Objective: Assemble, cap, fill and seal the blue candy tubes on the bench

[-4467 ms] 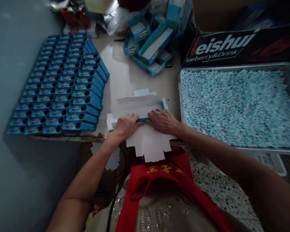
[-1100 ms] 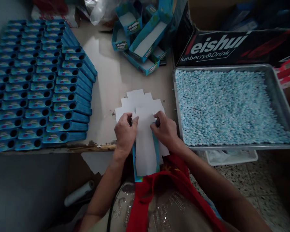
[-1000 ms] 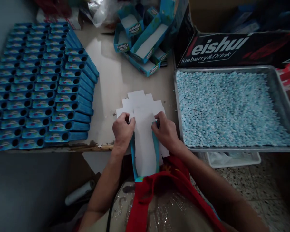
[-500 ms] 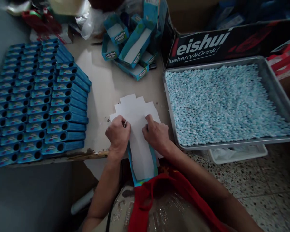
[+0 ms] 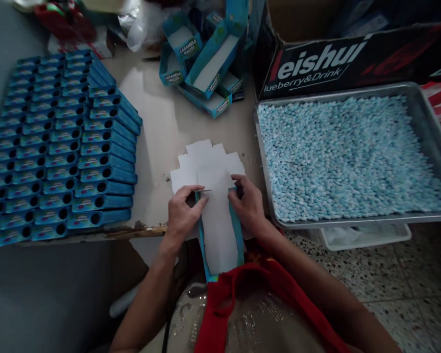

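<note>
Left grip (image 5: 185, 211) on box (image 5: 221, 238), pieces (image 5: 338, 162) in tray (image 5: 424, 122)

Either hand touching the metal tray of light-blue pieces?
No: the left hand and right hand are both on the white-lined carton, and the metal tray sits apart, to their right.

- Black cardboard carton with white and red print (image 5: 338, 63): "eishui", red letter before it unclear; below, "lueberry&Drink"
- Heaped blue open-topped cardboard boxes (image 5: 211, 73): "CARAMELO MACIZO", white, on end panels
- Rows of narrow blue cardboard boxes with dark round holes (image 5: 62, 147): labels, too small to read
</note>
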Demonstrator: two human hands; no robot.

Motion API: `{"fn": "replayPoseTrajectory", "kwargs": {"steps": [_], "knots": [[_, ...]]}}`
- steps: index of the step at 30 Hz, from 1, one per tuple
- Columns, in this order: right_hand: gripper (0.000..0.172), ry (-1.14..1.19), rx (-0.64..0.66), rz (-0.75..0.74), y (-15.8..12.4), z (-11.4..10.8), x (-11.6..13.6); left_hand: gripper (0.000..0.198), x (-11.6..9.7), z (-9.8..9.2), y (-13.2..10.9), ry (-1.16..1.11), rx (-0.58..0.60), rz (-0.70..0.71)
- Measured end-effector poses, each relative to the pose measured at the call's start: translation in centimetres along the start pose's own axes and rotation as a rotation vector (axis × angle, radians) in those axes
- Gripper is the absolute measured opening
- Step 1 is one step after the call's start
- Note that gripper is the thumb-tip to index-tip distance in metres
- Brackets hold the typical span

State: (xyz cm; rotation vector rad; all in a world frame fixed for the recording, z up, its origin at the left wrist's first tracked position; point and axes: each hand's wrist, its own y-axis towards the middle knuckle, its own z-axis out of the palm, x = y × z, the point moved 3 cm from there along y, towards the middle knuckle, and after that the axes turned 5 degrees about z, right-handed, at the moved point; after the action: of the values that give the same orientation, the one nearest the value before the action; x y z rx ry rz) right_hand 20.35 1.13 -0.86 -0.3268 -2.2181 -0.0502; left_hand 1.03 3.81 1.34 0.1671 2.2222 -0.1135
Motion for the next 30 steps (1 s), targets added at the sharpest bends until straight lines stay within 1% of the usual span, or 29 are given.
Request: {"fn": "replayPoseTrajectory", "kwargs": {"steps": [2, 4, 6, 8, 9, 11, 13, 15, 16, 18, 19, 20, 22, 24, 25, 27, 28, 30], "knots": [[0.033, -0.014, -0.029, -0.087, -0.5, -0.7, 0.6, 0.022, -0.1, 0.2, -0.9, -0.054, -0.057, -0.012], [0.03, -0.007, -0.011, -0.125, -0.5, -1.3, 1.2, 0.02, -0.4, 0.6, -1.6, -0.072, -0.153, -0.026], [0.03, 0.094, 0.049, -0.052, -0.2, -1.7, 1.2, 0.019, -0.7, 1.1, -2.0, -0.121, -0.23, -0.033], [0.033, 0.221, 0.101, 0.057, 0.4, -1.5, 0.8, 0.015, -0.9, 1.3, -1.7, -0.228, -0.229, -0.045], [0.035, 0.247, 0.112, 0.092, 0.6, -1.3, 0.6, 0.012, -1.0, 1.3, -1.4, -0.268, -0.2, -0.051], [0.039, 0.215, 0.09, 0.104, 0.8, -0.9, 0.0, 0.011, -0.8, 1.2, -0.5, -0.269, -0.102, -0.072], [0.043, 0.189, 0.053, 0.095, 0.7, -0.5, -0.5, 0.024, -0.5, 0.9, 0.4, -0.21, 0.032, -0.119], [0.042, 0.224, 0.009, 0.099, 0.2, -0.3, -1.0, 0.04, -0.3, 0.9, 1.1, -0.17, 0.159, -0.164], [0.039, 0.228, -0.022, 0.094, -0.1, -0.3, -1.1, 0.044, -0.4, 1.0, 1.4, -0.151, 0.202, -0.165], [0.032, 0.146, -0.068, 0.036, -0.4, -0.6, -1.1, 0.047, -0.9, 1.3, 1.6, -0.078, 0.232, -0.103], [0.029, 0.065, -0.065, -0.015, -0.5, -0.7, -0.9, 0.046, -1.3, 1.5, 1.6, -0.032, 0.227, -0.055], [0.028, -0.025, -0.037, -0.073, -0.4, -0.9, -0.7, 0.045, -1.5, 1.7, 1.5, 0.007, 0.223, -0.011], [0.029, -0.167, 0.076, -0.184, -0.1, -1.1, -0.2, 0.037, -1.6, 2.0, 1.2, 0.049, 0.216, 0.044], [0.031, -0.204, 0.174, -0.257, 0.2, -1.3, 0.1, 0.03, -1.2, 2.1, 0.7, 0.029, 0.179, 0.085], [0.031, -0.189, 0.19, -0.275, 0.3, -1.4, 0.2, 0.034, -0.8, 2.1, 0.5, 0.006, 0.142, 0.112], [0.031, -0.16, 0.161, -0.281, 0.2, -1.4, 0.4, 0.047, -0.2, 2.2, 0.1, -0.04, 0.05, 0.179], [0.031, -0.17, 0.135, -0.276, 0.0, -1.2, 0.5, 0.05, 0.0, 2.3, -0.1, -0.061, 0.007, 0.214], [0.034, -0.219, 0.096, -0.271, -0.4, -0.6, 0.9, 0.048, 0.2, 2.7, -0.5, -0.093, -0.083, 0.266]]}}
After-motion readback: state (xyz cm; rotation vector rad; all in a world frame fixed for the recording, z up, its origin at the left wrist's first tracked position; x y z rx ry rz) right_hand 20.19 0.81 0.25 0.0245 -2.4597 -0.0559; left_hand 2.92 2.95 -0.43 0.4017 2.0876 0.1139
